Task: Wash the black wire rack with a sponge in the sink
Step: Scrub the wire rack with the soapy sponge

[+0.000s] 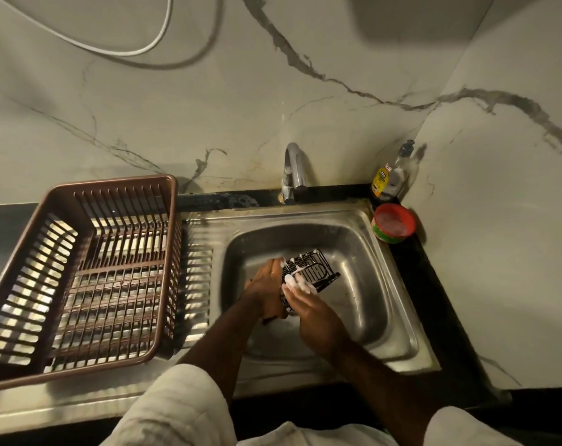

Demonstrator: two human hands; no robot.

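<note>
Steel sink unit (411, 336): brown dish basket (80, 278) on drainboard.

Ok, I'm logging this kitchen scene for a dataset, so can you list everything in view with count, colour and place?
wire rack: one, black, streaked with white foam, held over the sink basin
sink: one, steel, centre right of the counter
tap: one, chrome, behind the sink; no water visibly running
dish basket: one, brown plastic, on the drainboard left of the sink
soap bottle: one, clear with a yellow label and dark pump, back right corner
tub: one, red rim, foamy inside, right of the sink
cable: one, white, looping on the marble wall
sponge: cannot be made out
left hand: grips the rack's left side
right hand: foamy fingers on the rack
</note>
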